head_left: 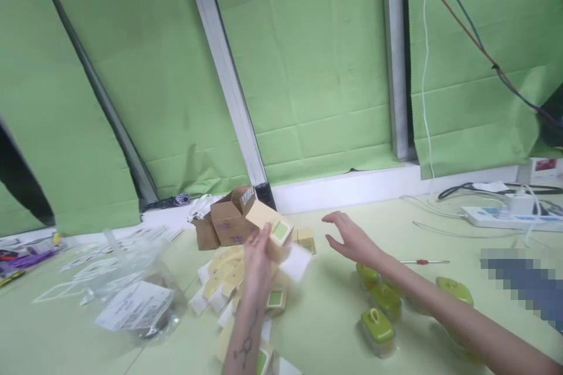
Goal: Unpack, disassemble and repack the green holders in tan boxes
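Note:
My left hand (258, 252) holds a small cream box (268, 221) with a green label, lifted above a heap of similar boxes (226, 272). A white flap (296, 262) hangs at the lower end of the held box. To the right, my right hand (349, 237) is over the table with its fingers apart and nothing in them. Near and under my right forearm stand several small containers with green lids (378, 326), one with a yellow loop on top.
Behind the heap is an open brown carton (231, 220). A clear plastic bag with a white label (136, 304) lies left. A red-handled tool (422, 261), a power strip (512, 218) and cables are at the right. Green sheets (308, 70) hang behind the table.

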The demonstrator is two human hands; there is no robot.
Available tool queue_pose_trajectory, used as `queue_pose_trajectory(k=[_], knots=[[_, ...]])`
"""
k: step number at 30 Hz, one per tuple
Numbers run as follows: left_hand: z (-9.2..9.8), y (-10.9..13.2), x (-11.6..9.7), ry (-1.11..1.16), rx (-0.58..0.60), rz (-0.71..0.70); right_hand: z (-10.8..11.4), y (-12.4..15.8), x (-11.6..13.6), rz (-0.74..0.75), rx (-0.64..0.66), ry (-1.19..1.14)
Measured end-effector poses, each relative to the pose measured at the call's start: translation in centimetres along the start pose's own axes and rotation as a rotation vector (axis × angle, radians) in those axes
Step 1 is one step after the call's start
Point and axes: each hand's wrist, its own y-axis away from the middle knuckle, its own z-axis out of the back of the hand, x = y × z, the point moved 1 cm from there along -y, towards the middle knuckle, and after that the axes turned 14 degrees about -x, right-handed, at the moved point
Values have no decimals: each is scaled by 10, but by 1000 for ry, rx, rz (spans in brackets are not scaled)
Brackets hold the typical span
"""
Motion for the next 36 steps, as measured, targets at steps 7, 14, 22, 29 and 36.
queue_pose_trajectory(k=[7, 14, 22, 29, 36], knots=[[71, -58, -31, -445, -428, -358, -86, -30, -3, -150, 346, 0], [56, -30, -16, -618, -369, -685, -56, -32, -13, -225, 465, -11], [-21, 84, 67, -583, 582, -698, 59, 30, 14, -300, 296, -91], [-24, 94, 68, -657, 598, -789, 104, 56, 32, -333, 163, -331], [-16, 100, 74, -878, 561, -1154, 106, 28, 38, -207, 342, -117]])
